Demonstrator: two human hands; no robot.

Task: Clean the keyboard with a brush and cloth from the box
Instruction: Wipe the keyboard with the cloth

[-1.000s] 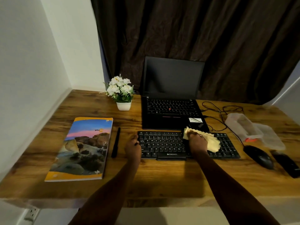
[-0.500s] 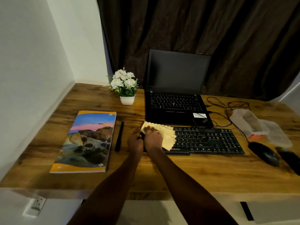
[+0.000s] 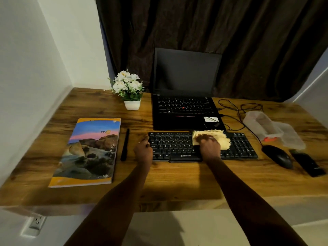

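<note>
Your right hand sits knuckles-up on the keyboard, its fingers curled down into the pale yellow cloth and bunching it against the keys just right of the keyboard's middle. The cloth is soft and crumpled, with a wavy edge spilling towards the keyboard's far rim and its number pad. Your left hand grips the keyboard's left end, fingers bent round the edge and the thumb side against the outer keys. The keyboard is a flat black plastic slab with white lettering and lies on the wood-grain desk. Half a second ago the cloth and your right hand were at the keyboard's left end, almost touching your left hand; they have since swept right, baring the letter keys, while your left hand has kept its place. Right of the keyboard, past the glossy black mouse, lies the box, clear, thin-walled plastic with something orange at its near end. Just left of the keyboard lies a slim black stick, which may be the brush or a pen; the view is too dim to tell. Behind the keyboard stands an open matte black laptop, its screen dark, and further left of the keyboard a glossy-covered book lies flat.
</note>
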